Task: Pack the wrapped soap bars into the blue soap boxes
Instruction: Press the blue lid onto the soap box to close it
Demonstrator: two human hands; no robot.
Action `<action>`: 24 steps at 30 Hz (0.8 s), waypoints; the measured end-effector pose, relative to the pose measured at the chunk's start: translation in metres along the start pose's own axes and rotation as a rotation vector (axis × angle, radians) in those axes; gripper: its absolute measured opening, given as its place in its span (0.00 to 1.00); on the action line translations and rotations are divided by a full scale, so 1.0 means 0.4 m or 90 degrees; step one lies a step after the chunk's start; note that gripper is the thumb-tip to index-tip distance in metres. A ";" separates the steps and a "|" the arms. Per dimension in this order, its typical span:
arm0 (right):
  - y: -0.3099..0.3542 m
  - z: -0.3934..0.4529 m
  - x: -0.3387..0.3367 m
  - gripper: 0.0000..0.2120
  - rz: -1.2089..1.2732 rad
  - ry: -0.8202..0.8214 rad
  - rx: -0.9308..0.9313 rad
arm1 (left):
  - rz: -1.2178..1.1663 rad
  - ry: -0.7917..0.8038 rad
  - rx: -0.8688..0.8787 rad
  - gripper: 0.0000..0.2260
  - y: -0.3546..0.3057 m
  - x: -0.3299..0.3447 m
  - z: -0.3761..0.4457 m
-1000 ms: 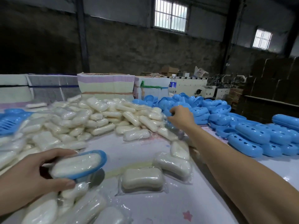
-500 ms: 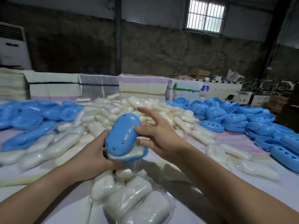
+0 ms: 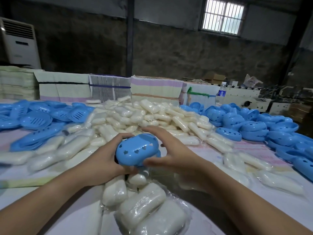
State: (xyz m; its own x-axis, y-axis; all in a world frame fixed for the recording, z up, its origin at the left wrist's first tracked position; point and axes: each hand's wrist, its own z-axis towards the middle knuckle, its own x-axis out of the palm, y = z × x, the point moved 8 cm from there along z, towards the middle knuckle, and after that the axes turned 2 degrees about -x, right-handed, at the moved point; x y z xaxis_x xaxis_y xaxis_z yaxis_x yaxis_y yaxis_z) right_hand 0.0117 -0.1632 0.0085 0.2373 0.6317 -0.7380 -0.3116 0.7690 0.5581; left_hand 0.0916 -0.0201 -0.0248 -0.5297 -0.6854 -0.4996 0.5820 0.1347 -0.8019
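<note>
We see the blue soap box between both hands above the surface's near edge; the left hand grips its left end with curled fingers, the right hand clasps its right side, thumb underneath

Both hands, left hand and right hand, clasp a blue soap box, seemingly closed, above wrapped soap bars.

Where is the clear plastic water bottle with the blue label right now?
The clear plastic water bottle with the blue label stands upright at the far right of the table in the head view, behind the heap of blue plastic soap box halves and beside a white machine.
</note>
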 end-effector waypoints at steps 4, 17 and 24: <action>0.037 0.013 0.021 0.29 -0.049 0.037 -0.074 | 0.007 0.004 -0.017 0.40 -0.003 0.001 -0.001; -0.013 0.010 0.024 0.30 -0.005 0.017 -0.009 | -0.066 -0.104 -0.097 0.41 -0.011 -0.028 -0.015; 0.006 0.010 0.010 0.28 0.128 -0.062 -0.014 | -0.347 -0.154 -0.143 0.42 -0.026 -0.020 -0.022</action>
State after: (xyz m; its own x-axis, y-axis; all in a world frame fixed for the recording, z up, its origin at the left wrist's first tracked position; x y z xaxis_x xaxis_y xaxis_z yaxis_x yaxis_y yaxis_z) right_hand 0.0155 -0.1585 0.0084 0.2558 0.7791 -0.5723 -0.3814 0.6253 0.6808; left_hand 0.0843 -0.0096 -0.0151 -0.5435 -0.8368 0.0660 0.1114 -0.1499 -0.9824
